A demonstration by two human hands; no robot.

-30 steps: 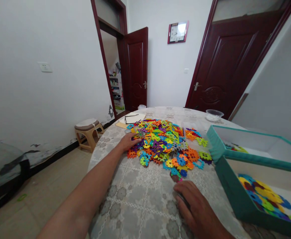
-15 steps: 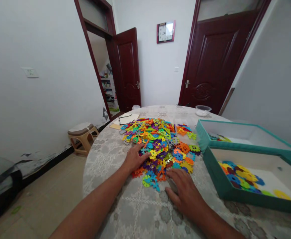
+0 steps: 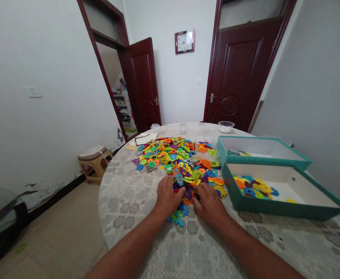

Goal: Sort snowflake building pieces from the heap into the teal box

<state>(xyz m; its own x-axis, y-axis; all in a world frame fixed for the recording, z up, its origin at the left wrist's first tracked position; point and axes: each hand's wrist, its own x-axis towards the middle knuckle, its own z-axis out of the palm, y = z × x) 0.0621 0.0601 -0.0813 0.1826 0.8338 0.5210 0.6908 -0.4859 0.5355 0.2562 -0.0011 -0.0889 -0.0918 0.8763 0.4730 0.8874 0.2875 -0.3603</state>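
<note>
A heap of bright plastic interlocking disc pieces (image 3: 172,149) spreads over the table, with gear-like and notched shapes in many colours. My left hand (image 3: 169,195) curls against the left side of the heap's near end, thumb pointing inward. Facing it from the right, my right hand (image 3: 209,200) bends its fingers into the same pieces. A cluster of discs is gathered between both hands, and the fingertips are partly hidden among them. Some blue pieces (image 3: 177,217) lie on the tablecloth just below my hands.
On the right stand a green box (image 3: 283,207) with discs inside and a teal-rimmed box (image 3: 265,159) behind it. Eyeglasses (image 3: 142,139) rest on paper at the back left. A clear bowl (image 3: 226,126) sits at the far edge. A stool (image 3: 94,162) stands left of the table.
My left hand has drawn nearer and swept pieces toward me, baring tablecloth on the left. My right hand has moved up against the pieces. The view has turned slightly right.
</note>
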